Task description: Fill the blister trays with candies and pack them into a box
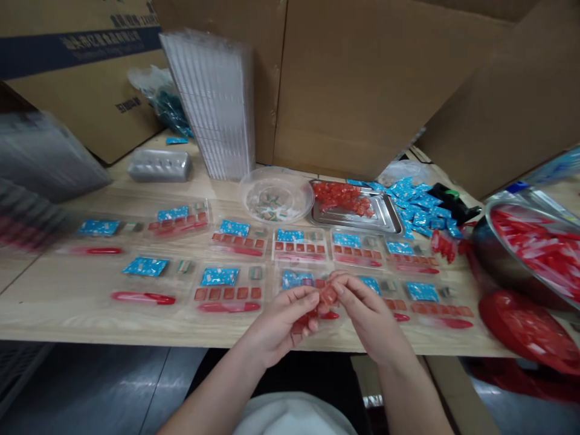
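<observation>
My left hand [283, 320] and my right hand [362, 308] meet over the table's front edge, both pinched on small red sachets [327, 296]. More of the red sachets sit bunched in my left fingers. Just beyond the hands lie two rows of clear plastic trays [299, 244], each holding a blue packet, small red squares and a red stick. The tray right under my hands [296, 279] is partly hidden by them.
A metal tray [385, 220] holds red sachets, with loose blue packets [419, 208] beside it. A clear bowl [276, 194] and a stack of empty clear trays [212, 103] stand behind. A metal bowl of red sticks [534, 251] is at right. Cardboard boxes [362, 78] wall the back.
</observation>
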Demonstrator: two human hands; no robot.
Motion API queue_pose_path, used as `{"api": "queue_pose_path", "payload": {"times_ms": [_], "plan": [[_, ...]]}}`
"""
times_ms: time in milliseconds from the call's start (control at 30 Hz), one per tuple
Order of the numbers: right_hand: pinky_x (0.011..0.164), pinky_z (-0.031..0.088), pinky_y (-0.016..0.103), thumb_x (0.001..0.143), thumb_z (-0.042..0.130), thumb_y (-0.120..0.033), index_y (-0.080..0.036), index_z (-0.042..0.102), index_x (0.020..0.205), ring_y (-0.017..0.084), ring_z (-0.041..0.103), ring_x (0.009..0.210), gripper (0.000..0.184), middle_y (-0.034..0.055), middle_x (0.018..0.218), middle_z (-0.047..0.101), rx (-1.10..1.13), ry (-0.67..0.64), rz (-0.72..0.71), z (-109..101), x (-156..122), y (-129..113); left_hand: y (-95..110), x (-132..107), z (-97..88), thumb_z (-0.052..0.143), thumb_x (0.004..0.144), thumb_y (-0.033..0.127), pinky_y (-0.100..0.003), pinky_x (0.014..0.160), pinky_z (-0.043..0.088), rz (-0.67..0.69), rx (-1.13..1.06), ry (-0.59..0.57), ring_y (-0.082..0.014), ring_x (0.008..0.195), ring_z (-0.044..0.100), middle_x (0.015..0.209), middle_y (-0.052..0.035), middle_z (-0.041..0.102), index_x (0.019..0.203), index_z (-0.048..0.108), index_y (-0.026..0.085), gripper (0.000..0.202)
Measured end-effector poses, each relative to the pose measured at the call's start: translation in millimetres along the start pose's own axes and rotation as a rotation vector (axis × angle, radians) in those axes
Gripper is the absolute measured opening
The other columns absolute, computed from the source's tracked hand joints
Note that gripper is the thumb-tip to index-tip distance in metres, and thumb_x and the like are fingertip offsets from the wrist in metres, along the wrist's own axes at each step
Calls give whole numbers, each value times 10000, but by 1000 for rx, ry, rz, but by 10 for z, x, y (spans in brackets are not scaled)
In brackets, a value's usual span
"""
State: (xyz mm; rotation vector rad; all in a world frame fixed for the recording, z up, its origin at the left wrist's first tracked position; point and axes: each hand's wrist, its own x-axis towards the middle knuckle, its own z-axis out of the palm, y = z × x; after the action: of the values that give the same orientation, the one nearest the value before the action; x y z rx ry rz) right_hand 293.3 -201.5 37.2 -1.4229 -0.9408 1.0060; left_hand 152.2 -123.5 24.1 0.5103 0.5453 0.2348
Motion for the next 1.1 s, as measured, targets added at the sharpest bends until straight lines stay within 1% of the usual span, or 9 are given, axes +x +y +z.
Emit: {"api": "queue_pose_path", "payload": {"times_ms": [100, 233, 367, 500, 700, 800, 900, 1000, 1100], "plan": [[708, 452, 259, 893, 506, -354, -202, 580, 756, 134, 530, 747, 217, 2, 802, 532, 73, -23, 55, 35, -16, 41, -10, 8, 0, 725, 744, 306, -111, 427, 310, -34, -76, -26, -2, 497, 477, 738, 10, 567, 804, 634, 133, 205], [768, 467, 278, 884, 516, -365, -199, 592, 756, 157, 556, 824, 223, 25, 844, 568, -163, 54, -4, 34, -43, 96, -34, 23, -30, 725, 749, 277, -103, 409, 306, -13, -54, 25, -3, 493, 481, 730, 4, 569, 829, 647, 124, 190], [773, 496, 272, 915, 468, -333, -255, 620, 1054, 158, 587, 910, 220, 42, 1011, 611, -256, 85, -63, -41, -70, 73, -33, 33, -113, 716, 759, 252, -85, 371, 261, -133, -321, 18, 13, 453, 433, 704, 29, 533, 883, 627, 122, 201], [770, 507, 260, 885, 533, -276, -303, 557, 1225, 157, 588, 972, 342, 49, 1142, 578, -375, -14, -161, -54, -66, -23, -40, 40, -162, 742, 727, 203, -68, 366, 241, -322, -584, -76, 20, 438, 410, 660, 50, 493, 898, 601, 120, 236], [755, 509, 273, 851, 581, -255, -259, 688, 974, 174, 631, 907, 163, 38, 948, 683, -591, -90, -211, -110, -56, 2, -149, -82, -155, 682, 780, 304, -118, 389, 244, -87, -160, 75, 5, 442, 417, 705, 11, 525, 799, 625, 116, 197], [670, 511, 283, 846, 586, -303, -238, 683, 961, 181, 641, 814, 164, 47, 926, 694, -684, 63, -178, -197, 10, 105, -181, -211, -179, 643, 781, 260, -148, 465, 322, -50, 0, 97, -21, 532, 472, 844, -24, 561, 975, 658, 142, 227], [704, 498, 328, 841, 589, -314, -217, 666, 975, 195, 622, 799, 182, 57, 917, 689, -816, 191, -301, -139, 150, 182, -188, -290, -208, 588, 756, 186, -185, 532, 372, 44, 161, 164, -52, 617, 509, 926, -38, 557, 1049, 646, 153, 301], [795, 470, 374, 848, 576, -258, -217, 658, 1009, 220, 591, 877, 185, 57, 898, 685, -954, 46, -449, 65, 308, 248, -191, -295, -240, 577, 788, 242, -213, 555, 395, 154, 270, 199, -87, 661, 549, 879, -22, 557, 1132, 564, 173, 351], [800, 466, 387, 855, 554, -203, -215, 658, 1020, 229, 570, 888, 196, 60, 892, 684, -1063, -98, -459, 214, 411, 336, -175, -276, -284, 648, 774, 303, -208, 534, 374, 176, 223, 220, -100, 654, 577, 872, -23, 618, 1078, 479, 187, 367]]}}
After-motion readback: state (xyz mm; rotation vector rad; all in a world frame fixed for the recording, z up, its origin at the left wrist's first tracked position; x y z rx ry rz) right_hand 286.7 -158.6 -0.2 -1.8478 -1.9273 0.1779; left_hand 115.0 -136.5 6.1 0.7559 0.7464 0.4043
